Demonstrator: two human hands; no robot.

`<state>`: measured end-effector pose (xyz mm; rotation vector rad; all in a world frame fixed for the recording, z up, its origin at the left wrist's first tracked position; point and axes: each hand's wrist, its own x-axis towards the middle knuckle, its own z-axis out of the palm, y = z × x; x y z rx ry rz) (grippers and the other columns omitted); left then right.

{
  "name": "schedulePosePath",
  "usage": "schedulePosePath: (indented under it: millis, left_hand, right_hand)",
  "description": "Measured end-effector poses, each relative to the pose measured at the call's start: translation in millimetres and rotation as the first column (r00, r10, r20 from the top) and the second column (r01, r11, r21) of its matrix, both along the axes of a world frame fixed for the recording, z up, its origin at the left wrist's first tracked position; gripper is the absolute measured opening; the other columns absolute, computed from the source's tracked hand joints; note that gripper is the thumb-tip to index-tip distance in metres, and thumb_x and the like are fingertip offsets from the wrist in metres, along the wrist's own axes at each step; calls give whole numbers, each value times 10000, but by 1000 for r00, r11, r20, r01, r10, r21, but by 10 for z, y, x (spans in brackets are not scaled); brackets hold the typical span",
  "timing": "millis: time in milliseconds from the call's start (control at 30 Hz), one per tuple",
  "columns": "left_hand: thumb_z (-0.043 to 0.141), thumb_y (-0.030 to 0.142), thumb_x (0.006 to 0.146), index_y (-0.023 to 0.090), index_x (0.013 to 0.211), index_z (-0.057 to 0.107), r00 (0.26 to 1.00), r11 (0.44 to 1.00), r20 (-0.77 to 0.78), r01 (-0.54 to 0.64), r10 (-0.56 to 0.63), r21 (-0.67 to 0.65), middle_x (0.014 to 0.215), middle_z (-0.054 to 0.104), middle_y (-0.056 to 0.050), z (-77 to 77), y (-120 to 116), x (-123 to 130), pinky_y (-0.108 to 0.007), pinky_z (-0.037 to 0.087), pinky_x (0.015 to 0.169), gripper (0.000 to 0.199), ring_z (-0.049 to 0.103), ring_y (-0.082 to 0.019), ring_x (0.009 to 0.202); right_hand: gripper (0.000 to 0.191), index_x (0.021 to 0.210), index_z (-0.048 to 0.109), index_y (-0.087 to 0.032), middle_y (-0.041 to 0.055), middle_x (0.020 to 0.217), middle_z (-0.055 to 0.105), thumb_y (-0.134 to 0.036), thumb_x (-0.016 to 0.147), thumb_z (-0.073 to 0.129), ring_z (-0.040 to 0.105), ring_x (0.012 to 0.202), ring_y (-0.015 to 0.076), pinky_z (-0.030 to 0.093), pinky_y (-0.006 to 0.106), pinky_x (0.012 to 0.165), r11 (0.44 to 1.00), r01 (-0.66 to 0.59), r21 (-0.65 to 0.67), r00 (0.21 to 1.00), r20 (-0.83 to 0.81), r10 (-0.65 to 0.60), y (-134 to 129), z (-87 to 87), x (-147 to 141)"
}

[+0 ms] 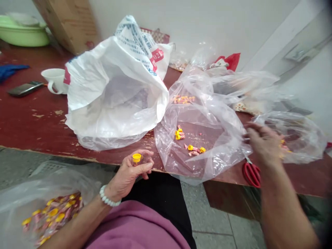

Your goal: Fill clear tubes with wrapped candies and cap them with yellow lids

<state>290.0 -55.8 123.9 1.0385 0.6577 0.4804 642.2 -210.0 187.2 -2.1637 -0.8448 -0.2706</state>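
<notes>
1. A small round yellow cap [136, 158] is grasped in the left hand [131, 169] — a drop could be caused by loose pinching.
2. The blurred right hand's [264, 143] grip cannot be told — beside a clear plastic bag [306, 133].

Person wears plain mauve-pink fabric top [140, 224]; black cloth bottoms [158, 193] just beyond top; pale whitish round-beaded bracelet [105, 200], left wrist [112, 191], beside top.

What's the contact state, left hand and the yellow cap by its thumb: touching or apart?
Touching. The head view shows the yellow cap held in the curled left hand, just above the thumb.
</notes>
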Motion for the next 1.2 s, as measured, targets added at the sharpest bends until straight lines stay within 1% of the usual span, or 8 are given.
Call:
schedulePosePath:
  millis: [133,233,533,700,867,967,1100,1200]
  left_hand:
    - [726,288,713,178,1038,574,998,996,-64,10,-5,83,837,591,-8,14,-12,-13,-200,436,512,375,537,-104,645]
    - [688,346,753,176,1091,565,994,993,-112,14,-2,115,694,545,23,11,-9,-48,-187,399,471,398,490,-93,573]
    - [644,383,781,185,1071,504,996,996,-84,19,-12,88,686,512,33,2,-22,-167,-176,370,439,378,446,-81,544]
    - [658,364,772,184,978,527,995,985,-79,65,-52,162,806,533,14,2,17,-218,-178,404,471,303,481,-82,608]
    - [654,364,764,176,997,559,997,978,-72,56,-42,201,833,560,-8,-67,23,-246,-196,434,491,315,515,-100,621]
    - [643,370,769,173,1028,562,992,969,-102,92,-70,229,789,565,-5,-86,14,-254,-198,436,495,335,507,-100,599]
    - [638,395,769,174,1023,573,985,944,-133,145,-110,295,738,551,11,-38,-14,-254,-185,397,473,343,478,-94,579]
    - [636,346,772,164,1001,588,984,936,-115,168,-139,310,771,565,4,17,-30,-256,-181,368,491,296,462,-86,593]
  right_hand:
    - [284,1022,636,-159,78,909,684,-322,861,467,624,714,145,500,287,639,959,-280,-45,959,-55,277,361,-607,-639]
    - [269,1034,625,-151,91,982,669,-227,881,417,613,859,169,489,320,769,914,-377,-151,923,23,384,639,-770,-911]
    - [172,952,641,-200,105,1020,602,-216,786,601,537,970,230,412,342,849,778,-437,-451,876,-18,482,1053,-819,-951]
    - [95,865,609,-148,138,933,626,-161,792,551,562,904,237,412,364,829,830,-423,-363,904,-112,412,1129,-859,-953]
    - [238,980,575,-145,100,914,648,-287,883,410,586,805,178,473,335,744,898,-424,-121,891,-233,389,1005,-692,-1221]
    - [310,1031,557,-161,70,896,657,-401,891,421,593,679,130,503,284,638,862,-494,111,751,-445,488,861,-512,-1644]
    - [253,939,597,-190,31,826,654,-400,800,605,582,615,110,499,254,592,763,-469,445,289,-739,608,713,-372,-2161]
    - [221,945,605,-202,2,775,622,-387,826,584,571,618,100,475,227,581,738,-547,395,291,-736,611,649,-374,-2275]
